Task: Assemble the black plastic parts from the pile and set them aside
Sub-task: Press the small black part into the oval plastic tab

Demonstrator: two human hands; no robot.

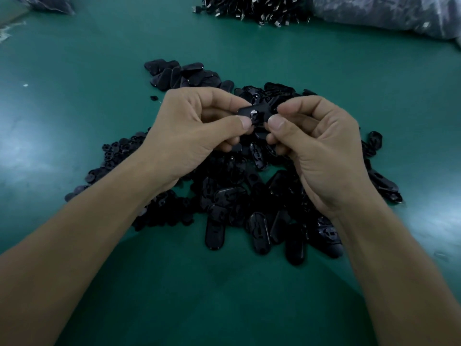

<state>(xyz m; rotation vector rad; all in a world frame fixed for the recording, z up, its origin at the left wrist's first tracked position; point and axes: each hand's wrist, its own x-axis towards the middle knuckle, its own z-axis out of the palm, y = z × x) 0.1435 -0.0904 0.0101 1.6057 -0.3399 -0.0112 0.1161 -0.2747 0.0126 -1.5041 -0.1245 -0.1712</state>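
Your two bare forearms come in from the lower left and lower right corners of the frame and meet at centre over the green table [74, 71]. Under them, mid-frame, lies the pile [249, 208] of black oval plastic shells, heaped loose, some face up and some face down, its near edge just below centre. To the left of it, partly under your left wrist, is a patch of small round black pieces [117, 151], touching the pile. Your left hand [197, 126] and right hand [316, 146] are held just above the pile, fingers curled, thumbs pointing in at each other. Both pinch one black oval part [259, 109] between thumb and forefinger, left hand on its left end, right hand on its right end. The part lies roughly level at frame centre, with a small pale spot on its top face. Whether it is one piece or two joined, cannot tell. Past your left hand, upper centre-left, a cluster of oval pieces [182, 76] sits on the table at the pile's far edge. At the top edge, centre, is a separate heap of black bits with shiny metal ends [252, 8], well apart from the pile. A clear plastic bag [386, 13] fills the upper right corner, and another bag [50, 3] shows at the upper left.
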